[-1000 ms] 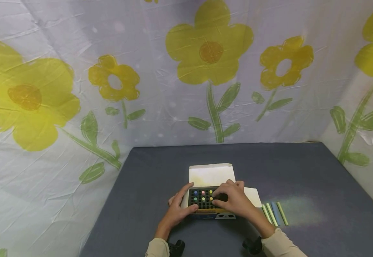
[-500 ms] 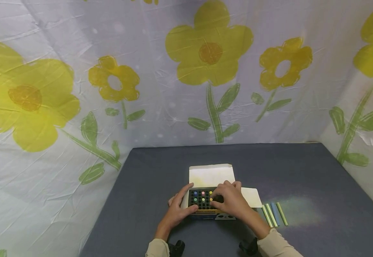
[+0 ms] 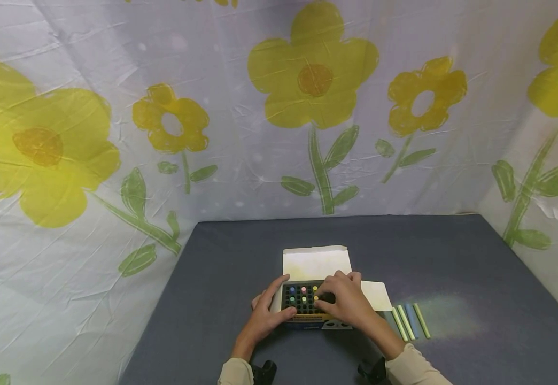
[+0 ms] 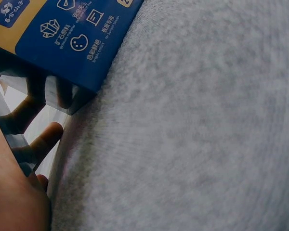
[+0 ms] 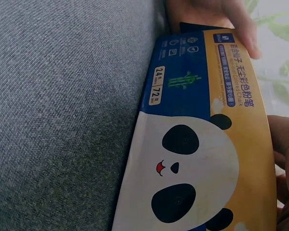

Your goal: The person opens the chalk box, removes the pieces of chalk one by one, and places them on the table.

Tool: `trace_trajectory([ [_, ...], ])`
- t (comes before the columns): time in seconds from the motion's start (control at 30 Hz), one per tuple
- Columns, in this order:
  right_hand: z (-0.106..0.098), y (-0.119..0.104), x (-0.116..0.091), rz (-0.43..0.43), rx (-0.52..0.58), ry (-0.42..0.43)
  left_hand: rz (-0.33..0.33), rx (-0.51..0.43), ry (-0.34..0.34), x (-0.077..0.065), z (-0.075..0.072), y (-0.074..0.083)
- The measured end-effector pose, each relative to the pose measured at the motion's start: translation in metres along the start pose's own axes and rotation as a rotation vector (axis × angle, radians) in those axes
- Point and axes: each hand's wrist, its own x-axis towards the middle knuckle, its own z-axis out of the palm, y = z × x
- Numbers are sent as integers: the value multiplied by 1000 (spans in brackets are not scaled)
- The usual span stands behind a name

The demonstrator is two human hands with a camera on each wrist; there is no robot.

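A colored chalk box (image 3: 303,324), blue and yellow with a panda on its front, lies open on the table. Its dark holder (image 3: 299,307) has rows of holes and several upright chalk sticks, among them a blue one (image 3: 292,289) and a pink one (image 3: 303,290). My left hand (image 3: 265,316) grips the box's left end, thumb at the front edge and index finger at the rear corner. Reaching over the right half, my right hand (image 3: 349,300) pinches the top of a yellow-orange chalk stick (image 3: 316,299) between thumb and index fingertips. The palm hides the holder's right side.
Behind the box its white lid (image 3: 316,262) is folded back, and a side flap (image 3: 376,295) sticks out to the right. Several loose chalk sticks, including a blue one (image 3: 411,320), lie right of it near a dusty smear (image 3: 452,315) on the dark table (image 3: 240,251).
My right hand has shifted slightly left, its fingertips coming onto the yellow-orange chalk stick, then holding there. My left hand has stayed on the box.
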Motion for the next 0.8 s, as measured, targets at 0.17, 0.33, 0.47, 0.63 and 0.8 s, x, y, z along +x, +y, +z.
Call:
trace_trajectory([
  [0.17,0,1,-1,7,46,23,4,-6,-7,0,0,0],
  [0.33,0,1,-1,2,93,40,1,-5,-8,1,0,-1],
  [0.47,-1,1,-1,16,130,38,-10,8,3,1,0,-1],
  [0.63,-1,2,-2,34,162,45,-12,17,10,1,0,-1],
  [0.8,-1,2,-3,24,199,71,3,17,10,0,0,-2],
])
